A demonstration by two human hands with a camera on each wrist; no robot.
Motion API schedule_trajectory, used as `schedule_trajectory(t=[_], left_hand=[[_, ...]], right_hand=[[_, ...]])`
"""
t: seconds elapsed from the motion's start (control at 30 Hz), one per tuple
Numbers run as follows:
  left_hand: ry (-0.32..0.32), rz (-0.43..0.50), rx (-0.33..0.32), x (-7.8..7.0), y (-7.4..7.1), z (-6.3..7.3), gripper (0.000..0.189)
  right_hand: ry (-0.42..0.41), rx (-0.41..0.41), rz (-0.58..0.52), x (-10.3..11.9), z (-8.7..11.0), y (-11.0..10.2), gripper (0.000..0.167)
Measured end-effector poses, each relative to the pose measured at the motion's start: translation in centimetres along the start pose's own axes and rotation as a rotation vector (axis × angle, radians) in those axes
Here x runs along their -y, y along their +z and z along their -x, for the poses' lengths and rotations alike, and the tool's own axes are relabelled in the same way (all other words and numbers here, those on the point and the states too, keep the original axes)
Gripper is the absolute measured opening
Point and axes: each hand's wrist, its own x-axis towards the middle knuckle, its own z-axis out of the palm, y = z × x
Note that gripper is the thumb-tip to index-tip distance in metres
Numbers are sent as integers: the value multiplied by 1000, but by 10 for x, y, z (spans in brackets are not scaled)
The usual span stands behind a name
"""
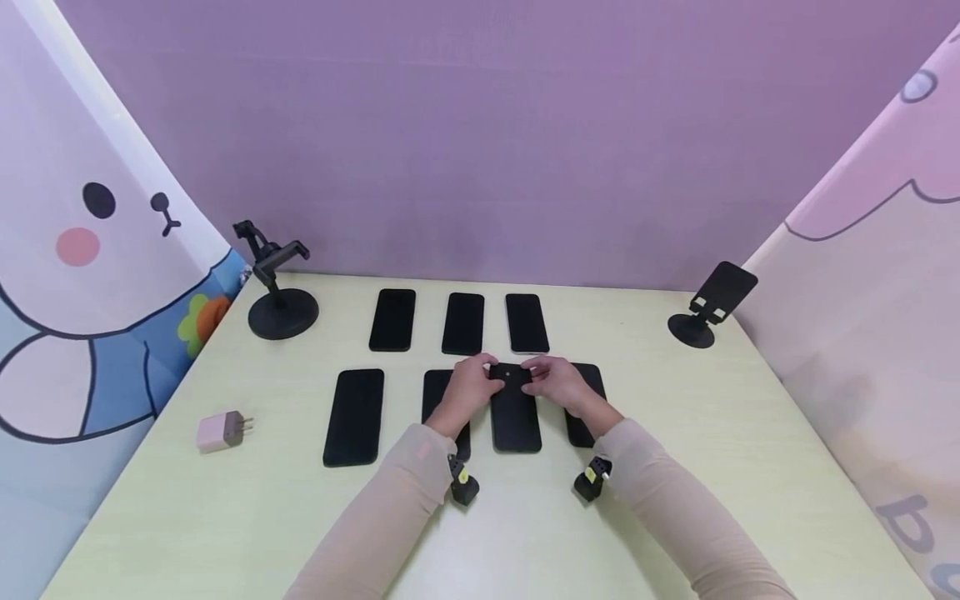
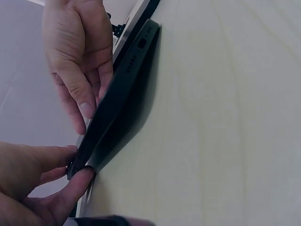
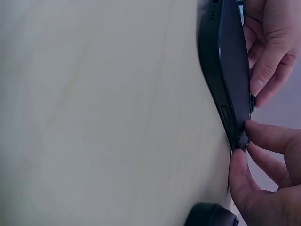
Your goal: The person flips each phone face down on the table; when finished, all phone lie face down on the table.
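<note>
A black smartphone [image 1: 515, 421] lies lengthwise in the front row on the table, a small bright spot near its far end. My left hand [image 1: 467, 390] pinches its far left corner, while my right hand [image 1: 561, 385] pinches the far right one. The left wrist view shows the charging port on the near edge of this smartphone [image 2: 123, 84], with dark shadow under it. From the right wrist, thumb and fingers of the right hand [image 3: 273, 174] are at its corner. Beneath my forearms, two more smartphones [image 1: 437, 390] [image 1: 590, 379] are partly covered.
Three phones [image 1: 392, 320] [image 1: 462, 323] [image 1: 527, 323] form a back row; another phone [image 1: 355, 417] lies front left. A black stand with a clamp arm [image 1: 279, 313] is back left, a folding phone stand [image 1: 722, 287] back right. A pink plug charger [image 1: 220, 431] lies left. A purple wall [image 1: 480, 167] bounds the table.
</note>
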Motion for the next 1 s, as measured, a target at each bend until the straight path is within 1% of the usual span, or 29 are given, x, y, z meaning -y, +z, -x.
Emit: schedule_trajectory(t=[0.17, 0.3, 0.43, 0.5, 0.63, 0.77, 0.87, 0.93, 1.0], left_hand=[[3, -17, 14, -1, 0, -1, 37], [12, -30, 25, -2, 0, -2, 39], [38, -89, 46, -2, -2, -3, 37], [40, -113, 58, -3, -2, -4, 36], [36, -103, 77, -3, -6, -1, 38], [50, -61, 80, 4, -16, 7, 39], [85, -26, 57, 12, -30, 12, 39], [104, -21, 32, 19, -40, 15, 39], [102, -19, 7, 25, -50, 17, 38]], right_hand=[[-3, -2, 3, 1, -1, 0, 39], [4, -9, 28, 2, -2, -1, 39], [21, -18, 66, 4, -2, -1, 39], [21, -18, 82, 5, -1, -1, 38], [25, -18, 130, 8, 1, -1, 39], [7, -14, 169, 13, 4, 3, 42], [-31, 0, 161, 22, 6, 9, 43], [-54, 19, 142, 29, 7, 16, 43], [-74, 35, 141, 37, 8, 22, 43]])
